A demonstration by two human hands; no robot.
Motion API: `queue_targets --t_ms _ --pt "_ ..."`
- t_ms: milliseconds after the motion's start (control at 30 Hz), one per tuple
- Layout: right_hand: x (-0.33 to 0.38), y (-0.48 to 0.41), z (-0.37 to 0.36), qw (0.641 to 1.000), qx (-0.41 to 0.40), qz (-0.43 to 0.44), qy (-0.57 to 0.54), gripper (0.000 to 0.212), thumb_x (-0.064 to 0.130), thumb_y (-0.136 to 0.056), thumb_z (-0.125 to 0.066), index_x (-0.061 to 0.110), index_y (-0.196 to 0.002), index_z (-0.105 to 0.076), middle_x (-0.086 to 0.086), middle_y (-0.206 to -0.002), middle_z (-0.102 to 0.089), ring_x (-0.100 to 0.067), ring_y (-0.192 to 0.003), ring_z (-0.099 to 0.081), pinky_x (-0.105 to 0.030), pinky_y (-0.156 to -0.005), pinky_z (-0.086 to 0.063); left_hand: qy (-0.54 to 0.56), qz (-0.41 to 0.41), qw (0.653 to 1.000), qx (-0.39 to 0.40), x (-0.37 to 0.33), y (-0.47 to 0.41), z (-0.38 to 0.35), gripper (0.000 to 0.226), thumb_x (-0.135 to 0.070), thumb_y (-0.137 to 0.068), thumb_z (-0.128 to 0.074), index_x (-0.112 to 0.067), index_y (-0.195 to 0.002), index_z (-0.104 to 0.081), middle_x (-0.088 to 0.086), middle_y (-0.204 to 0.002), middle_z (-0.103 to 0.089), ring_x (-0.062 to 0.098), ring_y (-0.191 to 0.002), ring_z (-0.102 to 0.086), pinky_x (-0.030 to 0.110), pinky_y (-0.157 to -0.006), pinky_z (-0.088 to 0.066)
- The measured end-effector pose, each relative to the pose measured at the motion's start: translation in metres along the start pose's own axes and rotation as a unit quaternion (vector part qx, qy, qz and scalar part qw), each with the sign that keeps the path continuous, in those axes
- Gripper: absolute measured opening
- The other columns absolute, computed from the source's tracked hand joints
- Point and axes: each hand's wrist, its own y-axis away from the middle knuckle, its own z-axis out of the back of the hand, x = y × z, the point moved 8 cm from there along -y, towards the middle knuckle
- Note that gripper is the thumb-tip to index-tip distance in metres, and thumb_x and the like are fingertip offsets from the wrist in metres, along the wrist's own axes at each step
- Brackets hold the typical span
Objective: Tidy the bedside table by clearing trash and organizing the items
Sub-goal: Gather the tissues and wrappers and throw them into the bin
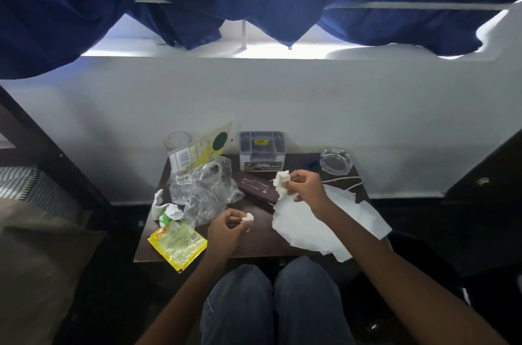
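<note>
Bedside table (254, 243), dark wood, sits centre-frame against the white wall (282, 96), just beyond the person's knees (243, 285). L hand (226, 229) hovers over its near middle, fingers curled, pinching a small white wad (248, 217). R hand (303, 186), farther back & right, grips a crumpled tissue (282, 179) above a big white paper sheet (319, 229) that overhangs the near-right edge. Left side: clear plastic bag (206, 189), green-white wrapper (166, 210), and yellow sachet (178, 244) overhanging the near-left corner. Maroon case (255, 186) lies btw bag & R hand. Far row, left to right: drinking glass (177, 141), flat packet w/ green dot (203, 147), grey organiser box (262, 151), glass ashtray (336, 161). White cord (347, 183) lies near the ashtray.
</note>
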Motion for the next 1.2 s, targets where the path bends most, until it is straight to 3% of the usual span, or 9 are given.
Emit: queue_targets --t_ms 133,400,500,567,633,733,867,1033,1200 --pt "-0.021 0.026 0.062 0.999 -0.024 -0.023 -0.031 0.011 0.004 -0.081 -0.067 0.013 -0.079 -0.06 -0.008 -0.075 -0.064 -0.012 -0.057 -0.059 -0.021 -0.05 -0.042 -0.017 -0.039 0.999 0.016 -0.021 0.013 -0.028 0.025 -0.002 -0.073 -0.075 -0.017 -0.062 -0.058 -0.005 -0.07 -0.066 0.0 -0.06 -0.061 0.012 -0.058 -0.047" --pt "-0.09 0.067 0.193 0.977 -0.179 -0.067 -0.092 0.01 -0.001 -0.081 -0.064 0.009 -0.082 -0.061 -0.006 -0.066 -0.061 -0.003 -0.038 -0.057 -0.016 -0.038 -0.042 0.063 0.001 0.996 0.065 -0.04 0.037 -0.091 0.02 0.005 -0.078 -0.07 -0.006 -0.066 -0.058 -0.003 -0.053 -0.066 0.005 -0.049 -0.063 0.018 -0.051 -0.053" --pt "-0.132 0.085 0.243 0.949 -0.29 -0.094 -0.078 0.016 -0.002 -0.077 -0.062 0.012 -0.07 -0.062 -0.013 -0.067 -0.061 -0.016 -0.049 -0.057 -0.027 -0.048 -0.047 0.079 0.009 0.993 0.088 -0.042 0.046 -0.111 0.019 0.006 -0.078 -0.069 -0.006 -0.07 -0.056 0.006 -0.065 -0.064 0.013 -0.058 -0.062 0.021 -0.056 -0.054" --pt "-0.167 0.095 0.27 0.934 -0.332 -0.133 -0.021 0.009 0.004 -0.076 -0.06 0.005 -0.079 -0.068 -0.014 -0.074 -0.063 -0.025 -0.064 -0.057 -0.039 -0.061 -0.051 0.077 0.011 0.991 0.109 -0.044 0.053 -0.123 0.016 0.004 -0.077 -0.071 -0.006 -0.071 -0.059 0.006 -0.071 -0.064 0.015 -0.064 -0.061 0.021 -0.061 -0.053" --pt "-0.199 0.109 0.284 0.922 -0.341 -0.18 -0.02 0.019 0.003 -0.077 -0.062 0.001 -0.094 -0.068 -0.013 -0.081 -0.062 -0.026 -0.067 -0.056 -0.036 -0.058 -0.05 0.081 0.017 0.989 0.119 -0.046 0.059 -0.132 0.013 0.002 -0.076 -0.072 -0.006 -0.071 -0.063 0.004 -0.074 -0.066 0.013 -0.064 -0.063 0.019 -0.063 -0.053" --pt "-0.221 0.127 0.286 0.918 -0.323 -0.223 -0.061 0.038 -0.001 -0.078 -0.065 0.0 -0.115 -0.06 -0.014 -0.098 -0.059 -0.024 -0.075 -0.056 -0.029 -0.056 -0.051 0.094 0.021 0.988 0.122 -0.05 0.064 -0.14 0.007 -0.003 -0.077 -0.073 -0.008 -0.074 -0.069 0.002 -0.081 -0.071 0.012 -0.068 -0.065 0.02 -0.067 -0.053" --pt "-0.198 0.134 0.272 0.937 -0.262 -0.216 -0.084 0.029 0.001 -0.085 -0.059 0.001 -0.114 -0.061 -0.025 -0.097 -0.064 -0.016 -0.062 -0.052 -0.025 -0.053 -0.044 0.098 0.026 0.983 0.155 -0.056 0.072 -0.15 0.01 -0.006 -0.078 -0.073 -0.014 -0.083 -0.075 -0.002 -0.094 -0.074 0.011 -0.079 -0.067 0.024 -0.079 -0.052" --pt "-0.098 0.125 0.211 0.992 -0.046 -0.088 -0.074 0.029 0.004 -0.085 -0.062 0.002 -0.114 -0.064 -0.015 -0.096 -0.066 -0.013 -0.07 -0.06 -0.019 -0.06 -0.049 0.096 0.02 0.981 0.169 -0.068 0.086 -0.166 0.01 0.0 -0.08 -0.069 -0.008 -0.085 -0.069 0.007 -0.097 -0.072 0.019 -0.081 -0.069 0.027 -0.079 -0.056" --pt "-0.022 0.132 0.145 0.993 0.109 0.04 0.0 0.035 0.001 -0.078 -0.068 0.014 -0.11 -0.068 0.004 -0.097 -0.07 -0.013 -0.078 -0.066 -0.019 -0.064 -0.051 0.117 0.024 0.979 0.167 -0.079 0.094 -0.175 0.015 0.004 -0.08 -0.067 -0.008 -0.084 -0.059 0.016 -0.082 -0.067 0.024 -0.075 -0.066 0.028 -0.071 -0.057"
